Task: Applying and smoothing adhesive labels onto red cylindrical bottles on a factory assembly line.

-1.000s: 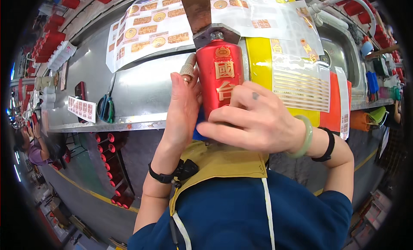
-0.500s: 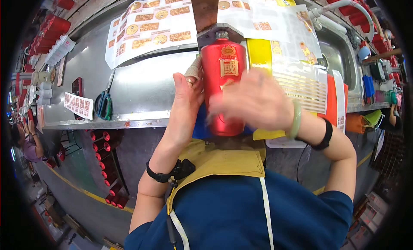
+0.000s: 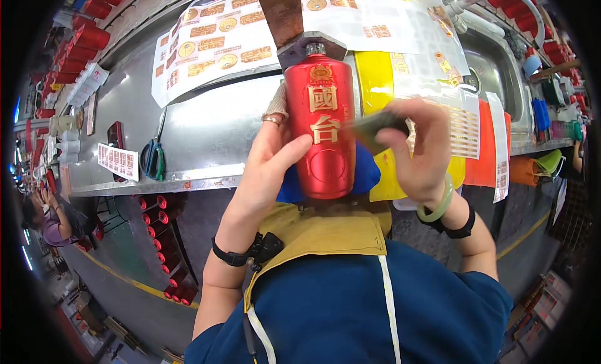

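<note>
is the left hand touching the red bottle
Touching. In the head view, the left hand rests its thumb on the front of the red bottle.

Scissors with dark blue-green handles (image 3: 152,158) lay toward the left of the shiny steel counter (image 3: 206,126). At far right, a curved white pipe (image 3: 468,0) arched beside a stainless-steel sink basin (image 3: 496,76). Red round-ended cylinders (image 3: 164,217) lined up below the counter's near edge, left; farther left was a co-worker in a purple top (image 3: 51,234).

Dark flat tool (image 3: 380,127) now in right-hand fingers (image 3: 431,113)
</note>
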Available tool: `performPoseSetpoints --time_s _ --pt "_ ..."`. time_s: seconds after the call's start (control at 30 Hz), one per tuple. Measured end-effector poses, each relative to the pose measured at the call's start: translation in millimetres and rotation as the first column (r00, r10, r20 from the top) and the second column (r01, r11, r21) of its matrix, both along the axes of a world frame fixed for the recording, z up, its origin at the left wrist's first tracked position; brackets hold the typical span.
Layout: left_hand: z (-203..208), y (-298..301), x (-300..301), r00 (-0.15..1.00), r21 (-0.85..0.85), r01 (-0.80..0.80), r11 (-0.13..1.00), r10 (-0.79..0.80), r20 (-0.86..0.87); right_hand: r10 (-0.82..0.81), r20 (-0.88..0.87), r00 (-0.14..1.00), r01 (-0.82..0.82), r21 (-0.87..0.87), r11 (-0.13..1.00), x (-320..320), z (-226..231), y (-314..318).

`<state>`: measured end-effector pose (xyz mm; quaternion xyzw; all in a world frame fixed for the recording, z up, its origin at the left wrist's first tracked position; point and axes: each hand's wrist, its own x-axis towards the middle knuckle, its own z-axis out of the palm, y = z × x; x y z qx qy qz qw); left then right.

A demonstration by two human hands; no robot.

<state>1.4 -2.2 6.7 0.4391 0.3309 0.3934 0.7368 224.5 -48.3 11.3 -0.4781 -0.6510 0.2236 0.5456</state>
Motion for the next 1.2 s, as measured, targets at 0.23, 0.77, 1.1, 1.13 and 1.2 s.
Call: performPoseSetpoints --time_s 0.23,0.77,1.1,1.13,1.2 --pt "-3 1 -3 0.999 -0.038 0.036 0.999 -0.035 0.028 -0.148 -0.331 0.932 0.08 -0.21 0.974 -8 -4 1" --pt "11 3 -5 0.833 0.724 0.063 0.687 0.363 -0.417 -0.003 0.042 0.999 0.009 -0.136 0.991 -20 -4 0" --pt "6 -3 6 0.904 0.61 -0.125 0.783 0.343 -0.255 -0.014 0.217 0.976 0.027 -0.058 0.998 -29 5 11" --pt "5 -3 5 0.91 0.626 -0.122 0.77 0.338 -0.239 -0.019 0.24 0.97 0.03 -0.041 0.999 -29 4 12" --pt "9 -1 4 0.903 0.625 -0.098 0.774 0.333 -0.27 -0.02 0.234 0.972 0.026 -0.025 0.999 -27 2 14"
